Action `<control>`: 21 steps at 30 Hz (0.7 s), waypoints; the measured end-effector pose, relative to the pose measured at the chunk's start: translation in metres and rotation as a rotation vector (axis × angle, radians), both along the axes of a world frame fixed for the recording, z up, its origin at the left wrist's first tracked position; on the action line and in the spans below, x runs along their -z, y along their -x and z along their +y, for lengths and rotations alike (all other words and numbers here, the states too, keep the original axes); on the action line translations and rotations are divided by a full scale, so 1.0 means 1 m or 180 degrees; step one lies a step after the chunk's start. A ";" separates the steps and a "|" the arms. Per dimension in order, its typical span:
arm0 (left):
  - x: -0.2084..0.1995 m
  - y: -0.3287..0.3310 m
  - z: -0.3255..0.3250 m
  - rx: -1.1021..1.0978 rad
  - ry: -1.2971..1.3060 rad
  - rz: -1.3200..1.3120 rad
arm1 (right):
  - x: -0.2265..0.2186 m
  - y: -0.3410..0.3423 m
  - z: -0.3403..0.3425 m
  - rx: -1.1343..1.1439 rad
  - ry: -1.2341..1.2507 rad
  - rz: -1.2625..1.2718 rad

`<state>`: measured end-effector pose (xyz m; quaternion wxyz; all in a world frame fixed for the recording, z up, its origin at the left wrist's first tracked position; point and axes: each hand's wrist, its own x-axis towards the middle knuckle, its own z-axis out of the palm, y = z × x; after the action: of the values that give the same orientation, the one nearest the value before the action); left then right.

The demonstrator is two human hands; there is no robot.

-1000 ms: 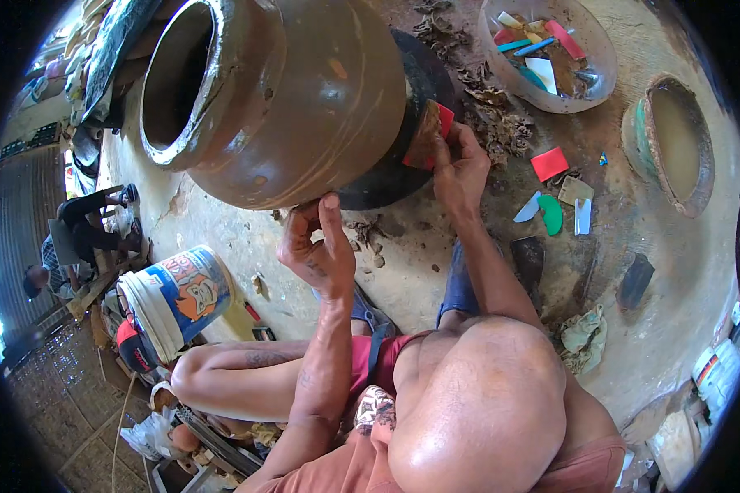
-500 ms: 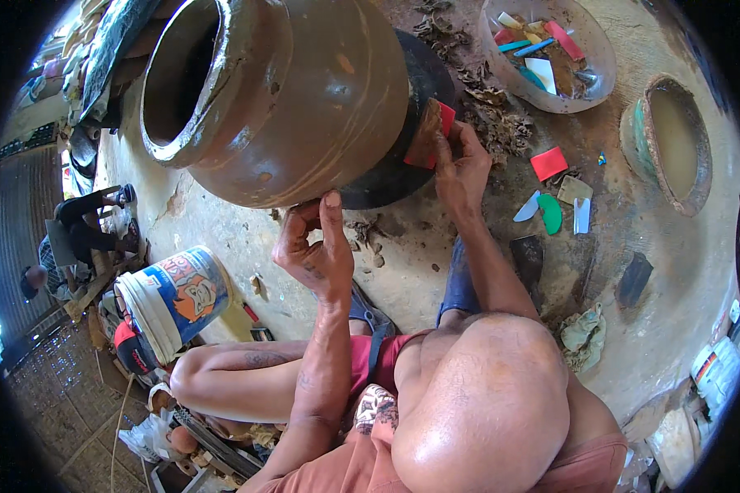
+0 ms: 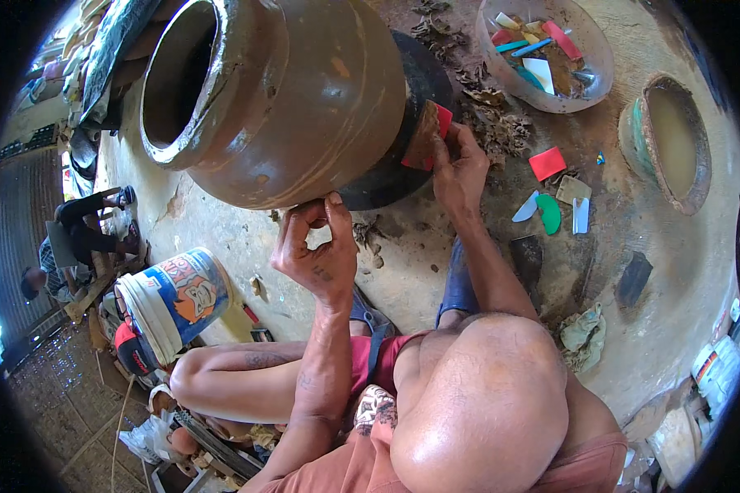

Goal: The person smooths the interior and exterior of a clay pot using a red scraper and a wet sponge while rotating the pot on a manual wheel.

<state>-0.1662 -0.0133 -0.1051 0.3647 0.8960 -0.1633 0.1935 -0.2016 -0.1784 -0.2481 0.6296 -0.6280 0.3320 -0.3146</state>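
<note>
A large wet brown clay pot (image 3: pixel 337 107) with a wide-rimmed mouth fills the upper middle, its base end against a round black wheel (image 3: pixel 423 90). In my right hand (image 3: pixel 462 168) is a red scraper (image 3: pixel 427 135) smeared with clay, pinched between thumb and fingers beside the pot's lower wall, over the wheel. My left hand (image 3: pixel 316 255) is at the pot's near side, thumb and forefinger curled into a ring. Its thumb tip meets the pot's wall; whatever the fingertips hold, if anything, is hidden.
Clay scraps (image 3: pixel 489 115) lie beyond the wheel. A clear tub (image 3: pixel 588 103) of coloured scrapers and a pot of cloudy water (image 3: pixel 678 148) stand right. Loose scrapers (image 3: pixel 549 212) and a red piece (image 3: pixel 548 163) are on the floor. A bucket (image 3: pixel 173 300) stands left; another person (image 3: pixel 82 234) sits far left.
The left hand has turned slightly, its thumb and forefinger now forming a rounder ring against the pot. Pale streaks on the pot's wall have shifted a little; the red scraper has moved slightly.
</note>
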 end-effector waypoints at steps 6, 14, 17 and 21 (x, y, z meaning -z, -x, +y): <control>0.004 0.001 0.001 -0.0038 0.0109 0.0104 | 0.005 0.000 -0.001 0.0036 0.0140 -0.0001; 0.005 0.000 0.000 -0.0133 0.0353 0.0282 | 0.005 -0.003 -0.002 0.0043 0.0277 -0.0032; 0.005 0.001 -0.002 -0.0230 0.0352 0.0257 | 0.005 -0.004 -0.001 0.0073 0.0292 -0.0039; 0.001 0.002 -0.005 -0.0228 0.0311 0.0257 | -0.006 -0.003 0.001 0.0020 -0.0025 -0.0066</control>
<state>-0.1682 -0.0180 -0.1065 0.4072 0.8895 -0.1066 0.1779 -0.1984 -0.1777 -0.2419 0.6345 -0.6213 0.3286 -0.3218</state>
